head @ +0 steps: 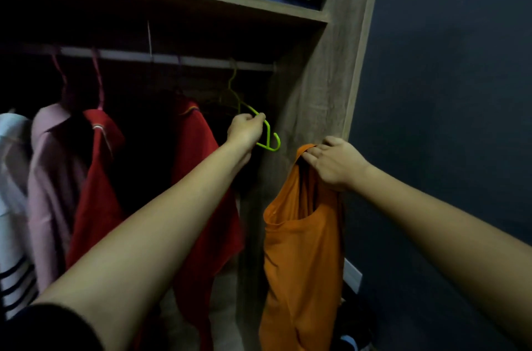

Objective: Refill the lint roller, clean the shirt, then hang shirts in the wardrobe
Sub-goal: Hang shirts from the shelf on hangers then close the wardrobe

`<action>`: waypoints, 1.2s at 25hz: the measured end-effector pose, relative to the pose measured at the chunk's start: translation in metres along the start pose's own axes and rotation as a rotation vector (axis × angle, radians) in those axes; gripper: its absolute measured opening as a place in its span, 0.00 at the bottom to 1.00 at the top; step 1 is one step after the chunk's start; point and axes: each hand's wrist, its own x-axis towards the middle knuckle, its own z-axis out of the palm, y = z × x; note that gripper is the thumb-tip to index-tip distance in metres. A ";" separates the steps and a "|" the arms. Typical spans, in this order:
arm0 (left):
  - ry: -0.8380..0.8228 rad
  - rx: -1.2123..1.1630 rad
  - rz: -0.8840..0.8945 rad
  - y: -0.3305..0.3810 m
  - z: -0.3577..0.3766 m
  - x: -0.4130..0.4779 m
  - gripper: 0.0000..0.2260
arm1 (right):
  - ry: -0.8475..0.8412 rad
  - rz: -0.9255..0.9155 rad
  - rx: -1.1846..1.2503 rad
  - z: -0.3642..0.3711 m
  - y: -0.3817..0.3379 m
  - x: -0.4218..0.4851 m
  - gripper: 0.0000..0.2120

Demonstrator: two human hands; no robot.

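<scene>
Left hand [245, 129] clenched on the green hanger [269, 134] hooked on the rail [172, 58] above it, right hand [335, 162] just beside — gripping the orange shirt [302, 250] dangling below, red shirts [201, 163] leftward.

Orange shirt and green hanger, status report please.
Left hand gripping green plastic hanger, hook on wardrobe rail. Right hand holding orange shirt by its top, not yet on hanger. Nothing in the way.
</scene>
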 end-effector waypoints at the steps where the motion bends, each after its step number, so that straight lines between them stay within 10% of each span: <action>1: 0.035 0.047 -0.009 -0.001 0.011 0.011 0.14 | 0.013 0.003 0.007 0.002 0.000 0.000 0.24; 4: 0.026 0.012 -0.098 -0.003 0.033 0.033 0.25 | 0.068 0.009 0.023 0.004 -0.001 0.000 0.24; 7: 0.003 -0.075 -0.041 -0.005 0.046 0.052 0.08 | 0.122 0.012 0.022 0.008 -0.002 0.000 0.26; 15: -0.115 -0.447 -0.080 0.037 0.024 0.023 0.11 | 0.100 0.016 0.030 0.014 -0.002 0.003 0.32; 30: -0.082 -0.184 -0.078 0.072 -0.089 -0.098 0.12 | -0.113 0.063 0.260 -0.023 -0.006 -0.008 0.28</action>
